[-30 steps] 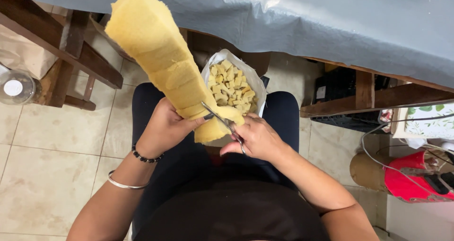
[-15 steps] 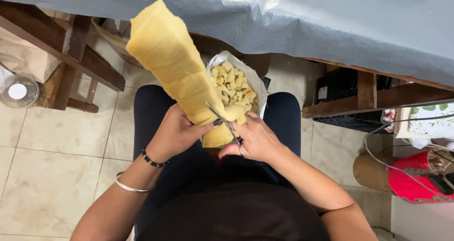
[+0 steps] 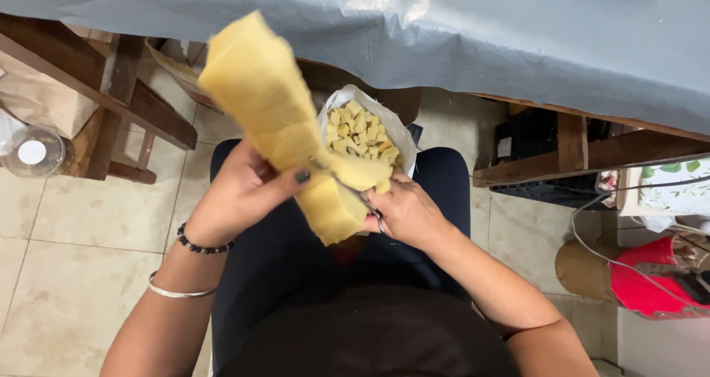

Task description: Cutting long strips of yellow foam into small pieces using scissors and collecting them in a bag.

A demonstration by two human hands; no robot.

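Gripping a long yellow foam strip (image 3: pixel 285 126), the left hand (image 3: pixel 240 192) is curled around its lower part, thumb pressed across the front, so that the strip is kept stiff and slanted up and away from the lap. The right hand (image 3: pixel 407 213) is closed around the handles of a pair of scissors (image 3: pixel 355 192); the blades are seen against the foam just beside the left thumb, apparently set across the strip's width. How far the blades are parted cannot be told.

A white bag (image 3: pixel 364 129) of small yellow foam cubes (image 3: pixel 359 133) is held between the knees, directly behind the foam strip, with its mouth open upward; it is judged to be placed there so that cut pieces drop in without the hands moving.

A bead bracelet (image 3: pixel 201 245) and a metal bangle (image 3: pixel 174 292) are worn on the left wrist.

Beyond the bag, a table edge draped in grey cloth (image 3: pixel 481 37) is seen. Left of the bag stand wooden frame legs (image 3: pixel 111 89) and a clear jar (image 3: pixel 33 154) on the tiled floor (image 3: pixel 89 222). Well right of the bag lie a red object (image 3: pixel 654 277) and a cable (image 3: pixel 592 222).
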